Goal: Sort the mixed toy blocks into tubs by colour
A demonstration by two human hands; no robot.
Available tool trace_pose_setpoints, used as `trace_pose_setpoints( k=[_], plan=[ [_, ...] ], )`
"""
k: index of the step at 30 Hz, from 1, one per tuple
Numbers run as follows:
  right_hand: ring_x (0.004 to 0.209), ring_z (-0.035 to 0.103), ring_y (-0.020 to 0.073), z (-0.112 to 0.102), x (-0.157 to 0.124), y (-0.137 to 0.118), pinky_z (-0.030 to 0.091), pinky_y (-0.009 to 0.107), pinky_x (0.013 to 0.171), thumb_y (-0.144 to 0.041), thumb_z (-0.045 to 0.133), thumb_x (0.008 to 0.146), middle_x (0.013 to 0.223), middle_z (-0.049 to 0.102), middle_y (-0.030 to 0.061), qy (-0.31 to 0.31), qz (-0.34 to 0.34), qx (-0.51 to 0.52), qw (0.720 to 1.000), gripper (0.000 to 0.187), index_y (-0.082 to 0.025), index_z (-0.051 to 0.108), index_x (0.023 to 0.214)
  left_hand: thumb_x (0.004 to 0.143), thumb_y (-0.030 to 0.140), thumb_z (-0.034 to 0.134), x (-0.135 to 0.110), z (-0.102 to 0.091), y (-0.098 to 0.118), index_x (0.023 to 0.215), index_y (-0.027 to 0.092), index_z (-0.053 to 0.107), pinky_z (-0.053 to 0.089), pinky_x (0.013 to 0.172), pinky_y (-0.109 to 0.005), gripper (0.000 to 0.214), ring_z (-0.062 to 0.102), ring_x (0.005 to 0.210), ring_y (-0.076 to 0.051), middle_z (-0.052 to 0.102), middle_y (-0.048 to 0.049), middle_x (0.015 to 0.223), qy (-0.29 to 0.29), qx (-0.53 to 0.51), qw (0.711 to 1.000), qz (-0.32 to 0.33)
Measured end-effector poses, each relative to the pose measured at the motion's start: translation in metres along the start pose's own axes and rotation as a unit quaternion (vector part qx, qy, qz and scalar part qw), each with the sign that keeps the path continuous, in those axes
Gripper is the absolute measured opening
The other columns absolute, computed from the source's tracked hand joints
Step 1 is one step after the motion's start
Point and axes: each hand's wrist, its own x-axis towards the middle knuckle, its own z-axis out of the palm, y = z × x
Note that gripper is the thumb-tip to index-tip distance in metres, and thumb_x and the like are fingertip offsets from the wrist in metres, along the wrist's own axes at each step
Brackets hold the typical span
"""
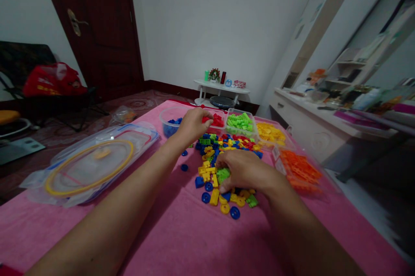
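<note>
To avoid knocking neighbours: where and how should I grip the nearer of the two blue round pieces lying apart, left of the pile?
Pinch the blue round piece by opposite edges of its rim, probably best from above and the near side: it lies flat, with bare pink cloth nearer, the pile to its right and the left forearm to its left.

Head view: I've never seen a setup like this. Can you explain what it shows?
No machine here: each grip is a person's bare hand, seen from a camera on their head. On a pink cloth lies a pile of mixed plastic pieces. Beyond it and to its right stand clear containers, one colour each: blue, red, green, yellow, orange. Stacked lids lie at left. The right grip pinches a green block at the pile; the left grip is near the red pieces, but whether it holds one is unclear.
</note>
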Motion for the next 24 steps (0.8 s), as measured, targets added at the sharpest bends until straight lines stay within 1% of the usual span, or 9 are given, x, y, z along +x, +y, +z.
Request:
trace_pose_setpoints(
  k=[2, 5, 8, 11, 13, 15, 18, 21, 24],
  plan=[
    [0.088, 0.061, 0.0215, 0.002, 0.0, -0.006, 0.039, 0.025, 0.066, -0.039, 0.08, 0.052, 0.097, 0.069, 0.0014, -0.008, 0.008, -0.035, 0.999, 0.049, -0.028, 0.068, 0.098, 0.079, 0.023, 0.054, -0.001, 0.002, 0.006, 0.096, 0.016, 0.071, 0.045, 0.086, -0.029, 0.025, 0.061, 0.092, -0.019, 0.07, -0.0062, 0.097, -0.027, -0.016, 0.999, 0.014],
    [0.081, 0.061, 0.0192, 0.004, 0.001, -0.005, 0.036, 0.024, 0.061, -0.036, 0.073, 0.06, 0.088, 0.069, 0.0005, -0.004, 0.012, -0.041, 0.999, 0.031, -0.027, 0.069, 0.09, 0.078, 0.021, 0.053, -0.002, 0.009, 0.007, 0.095, 0.016, 0.071, 0.046, 0.081, -0.027, 0.025, 0.063, 0.086, -0.018, 0.071, -0.0064, 0.093, -0.084, -0.023, 0.995, 0.042],
    [0.073, 0.059, 0.0164, 0.0, 0.002, 0.007, 0.033, 0.023, 0.056, -0.039, 0.066, 0.067, 0.081, 0.068, 0.0009, 0.028, 0.02, -0.014, 0.999, 0.021, -0.026, 0.069, 0.083, 0.077, 0.02, 0.055, -0.006, 0.021, 0.001, 0.104, 0.017, 0.069, 0.045, 0.087, -0.029, 0.03, 0.062, 0.094, -0.019, 0.07, -0.0079, 0.101, -0.146, -0.005, 0.985, 0.094],
    [0.066, 0.056, 0.0152, -0.006, 0.003, 0.025, 0.03, 0.024, 0.053, -0.051, 0.056, 0.076, 0.074, 0.066, 0.0021, 0.077, 0.05, 0.022, 0.996, 0.03, -0.024, 0.07, 0.078, 0.076, 0.012, 0.053, -0.012, 0.034, -0.006, 0.12, 0.019, 0.06, 0.04, 0.097, -0.03, 0.045, 0.056, 0.109, -0.02, 0.063, -0.0096, 0.117, -0.179, 0.028, 0.976, 0.121],
    [0.062, 0.054, 0.0149, -0.008, 0.005, 0.037, 0.029, 0.024, 0.052, -0.055, 0.047, 0.081, 0.068, 0.063, 0.0028, 0.122, 0.07, 0.047, 0.989, 0.041, -0.021, 0.07, 0.074, 0.075, 0.007, 0.051, -0.015, 0.041, -0.009, 0.12, 0.019, 0.06, 0.04, 0.096, -0.029, 0.048, 0.056, 0.109, -0.02, 0.062, -0.011, 0.118, -0.196, 0.05, 0.971, 0.125],
    [0.06, 0.051, 0.0143, -0.007, 0.009, 0.047, 0.028, 0.024, 0.051, -0.054, 0.045, 0.082, 0.064, 0.061, 0.0028, 0.162, 0.085, 0.066, 0.981, 0.044, -0.019, 0.069, 0.073, 0.073, 0.004, 0.048, -0.016, 0.045, -0.01, 0.11, 0.018, 0.066, 0.043, 0.092, -0.03, 0.043, 0.059, 0.103, -0.021, 0.065, -0.0126, 0.108, -0.207, 0.079, 0.968, 0.121],
    [0.058, 0.049, 0.0128, -0.002, 0.013, 0.058, 0.028, 0.024, 0.052, -0.046, 0.056, 0.078, 0.063, 0.059, 0.0007, 0.183, 0.087, 0.094, 0.975, 0.032, -0.018, 0.07, 0.082, 0.07, 0.005, 0.05, -0.017, 0.044, -0.011, 0.094, 0.017, 0.071, 0.046, 0.086, -0.032, 0.034, 0.061, 0.095, -0.023, 0.067, -0.0135, 0.098, -0.204, 0.117, 0.968, 0.085],
    [0.058, 0.049, 0.012, 0.0, 0.013, 0.064, 0.029, 0.023, 0.052, -0.042, 0.06, 0.075, 0.065, 0.059, -0.0002, 0.171, 0.08, 0.102, 0.977, 0.027, -0.018, 0.069, 0.084, 0.067, 0.008, 0.057, -0.017, 0.039, -0.01, 0.09, 0.019, 0.072, 0.046, 0.085, -0.032, 0.03, 0.061, 0.095, -0.024, 0.067, -0.0118, 0.097, -0.2, 0.13, 0.97, 0.041],
    [0.06, 0.05, 0.0125, -0.006, 0.006, 0.066, 0.029, 0.023, 0.052, -0.042, 0.061, 0.072, 0.067, 0.059, 0.0005, 0.135, 0.101, 0.073, 0.983, 0.026, -0.018, 0.067, 0.079, 0.066, 0.013, 0.061, -0.018, 0.034, -0.008, 0.09, 0.02, 0.072, 0.046, 0.083, -0.032, 0.027, 0.061, 0.096, -0.026, 0.068, -0.0109, 0.097, -0.206, 0.153, 0.966, 0.019]
  ],
)
